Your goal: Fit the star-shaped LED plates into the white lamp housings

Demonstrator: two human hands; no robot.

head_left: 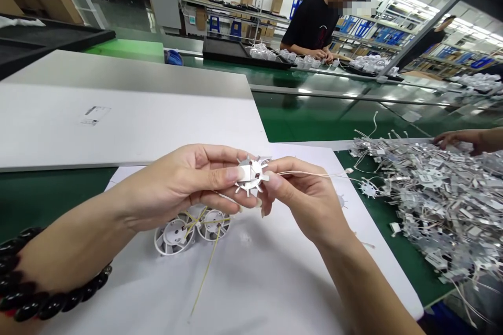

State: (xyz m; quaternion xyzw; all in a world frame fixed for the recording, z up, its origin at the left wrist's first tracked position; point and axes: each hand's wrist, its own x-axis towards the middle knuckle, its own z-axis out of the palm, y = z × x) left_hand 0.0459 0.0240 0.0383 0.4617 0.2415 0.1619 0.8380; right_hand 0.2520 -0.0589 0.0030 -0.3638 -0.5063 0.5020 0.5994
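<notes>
1. The left hand [212,180] grips a toothed disc [253,177], thumb on its face and fingers behind.
2. The right hand [304,191] pinches the disc's right edge between thumb and fingers.
3. The disc is held up between both hands, its face turned toward the wearer and its short teeth pointing outward around the rim. Its outline is round; the length lies in the pale wire [310,172], which runs rightward from the right hand, nearly level.
4. Below the left hand, two white round frames [175,235] sit side by side on a white sheet [243,293], faces up. From the right one, a yellow wire [206,267] points toward the near side, slanting left.
5. To the right, silvery parts [436,199] lie heaped at mixed angles on the green bench [306,120]; a co-worker's hand [459,140] is at the heap's far side.
</notes>
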